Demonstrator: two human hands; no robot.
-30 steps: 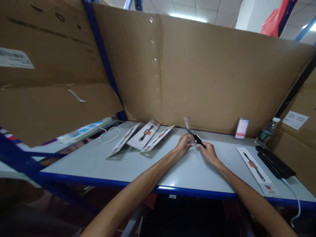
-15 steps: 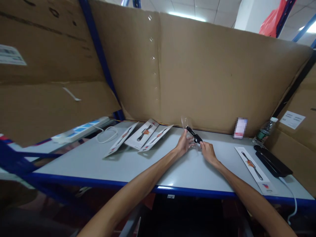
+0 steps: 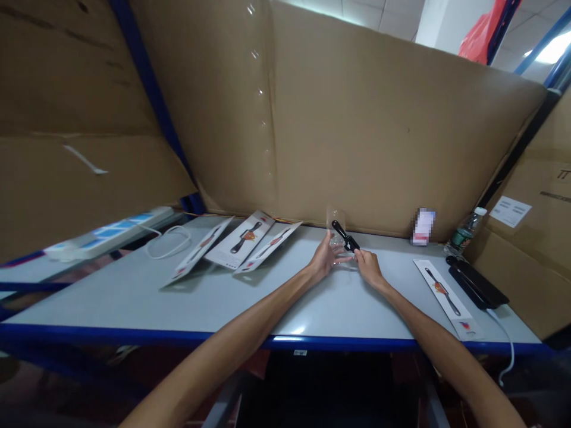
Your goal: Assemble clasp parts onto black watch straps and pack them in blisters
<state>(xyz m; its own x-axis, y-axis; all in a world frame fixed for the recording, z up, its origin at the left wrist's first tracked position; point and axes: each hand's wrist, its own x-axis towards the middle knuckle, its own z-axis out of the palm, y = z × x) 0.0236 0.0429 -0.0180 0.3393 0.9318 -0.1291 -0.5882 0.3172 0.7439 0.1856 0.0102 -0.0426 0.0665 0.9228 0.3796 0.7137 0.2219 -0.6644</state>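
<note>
We are working in dim, flat indoor light. A ceiling panel [image 3: 552, 49] is blowing out at top right. The grey table [image 3: 147, 297] is catching a small glare patch near its front edge. Blue shelf posts [image 3: 149, 89] are bowing toward the frame edges. The small black strap [image 3: 345, 236] is rendering soft.

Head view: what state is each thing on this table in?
Tool: off the table, gripped by right hand.
Shell: clear, held by left hand.
Cards: three overlapping, flat.
Bottle: upright, capped.
Phone: lying flat.
</note>
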